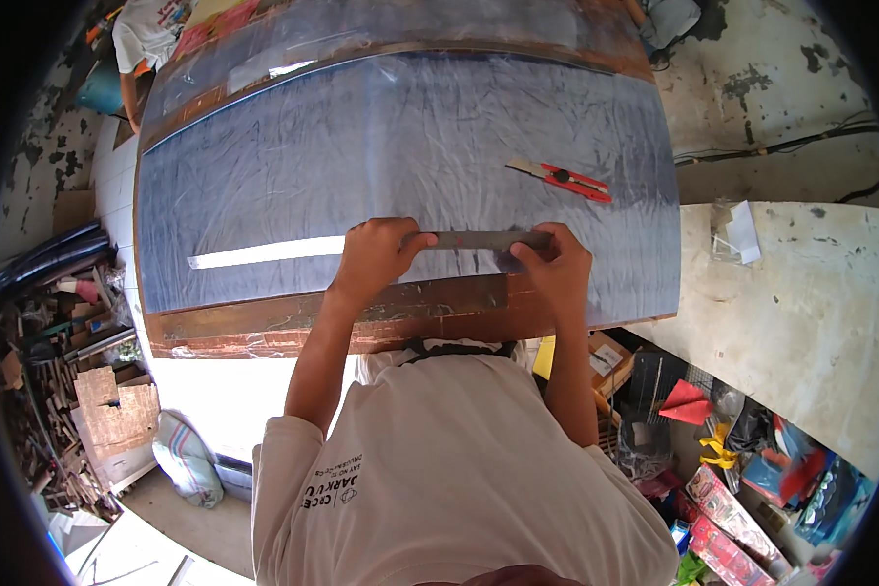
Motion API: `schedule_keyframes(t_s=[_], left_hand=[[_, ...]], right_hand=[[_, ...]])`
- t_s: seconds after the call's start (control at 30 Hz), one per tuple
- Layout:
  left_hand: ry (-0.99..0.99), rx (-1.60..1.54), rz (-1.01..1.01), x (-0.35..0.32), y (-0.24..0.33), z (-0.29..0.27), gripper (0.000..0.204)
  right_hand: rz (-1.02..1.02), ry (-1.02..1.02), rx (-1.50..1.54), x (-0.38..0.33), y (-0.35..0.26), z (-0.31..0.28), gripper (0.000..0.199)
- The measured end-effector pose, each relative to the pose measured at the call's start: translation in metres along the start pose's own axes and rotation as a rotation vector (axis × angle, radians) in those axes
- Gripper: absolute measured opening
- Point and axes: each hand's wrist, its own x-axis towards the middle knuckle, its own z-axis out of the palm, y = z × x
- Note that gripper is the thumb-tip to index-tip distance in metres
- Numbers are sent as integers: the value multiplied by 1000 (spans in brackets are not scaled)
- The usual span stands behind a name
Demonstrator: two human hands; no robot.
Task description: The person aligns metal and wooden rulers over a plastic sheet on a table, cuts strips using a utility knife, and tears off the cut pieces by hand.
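Observation:
A long flat metal strip (474,240), much like a steel ruler, runs left to right low over the table (264,166). Its left part shines white, while the stretch between my hands looks dull grey. My left hand (381,256) is closed over it near the middle, thumb toward the right. At the strip's right end, my right hand (559,262) pinches it between thumb and fingers. Beyond my right hand lies a red box cutter (571,181) with its blade pointing left. Wrinkled clear film over a blue-grey surface covers the tabletop.
Brown tape (361,317) lines the table's near edge. A pale board (791,293) stands on the right, with mixed packages (732,527) below it. Scrap wood (59,420) and a striped sack (184,459) are at left. Another person's sleeve (146,39) shows at the far left.

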Motion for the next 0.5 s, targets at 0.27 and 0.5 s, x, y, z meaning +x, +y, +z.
schedule_keyframes(t_s=[0.27,0.5], left_hand=[[-85,32,-33,4,0,8,39],[-198,140,-8,14,8,-1,40]], right_hand=[[-280,-16,-242,23,17,14,45],[-517,-55,-247,42,0,84,46]])
